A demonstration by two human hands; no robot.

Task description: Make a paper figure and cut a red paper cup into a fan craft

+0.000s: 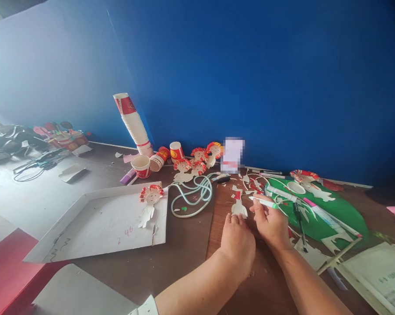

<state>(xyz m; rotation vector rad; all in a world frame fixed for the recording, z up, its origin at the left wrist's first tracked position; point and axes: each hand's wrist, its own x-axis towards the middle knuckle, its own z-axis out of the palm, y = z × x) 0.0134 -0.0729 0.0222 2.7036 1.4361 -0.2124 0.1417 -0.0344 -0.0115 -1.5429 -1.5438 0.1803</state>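
In the head view a small white paper cut-out figure [239, 208] with a red patch at its top lies on the brown table. My left hand [238, 238] has its fingers pressed together on the figure's lower end, holding it down; the part under the fingers is hidden. Just to the right, my right hand [272, 225] grips a white marker [263, 201] with a green end by my fingers. The marker's other end points left, close to the figure's upper part. Red and white paper scraps [256, 186] lie around the figure.
A white box lid [99, 227] carries a finished-looking cup figure [151, 195]. Behind it stand a tall stack of paper cups [134, 127], loose cups [141, 166] and several similar figures [183, 168]. A pale cable [192, 192] lies coiled. Markers [328, 218] cover a green sheet [351, 210]. A blue wall [236, 74] rises behind.
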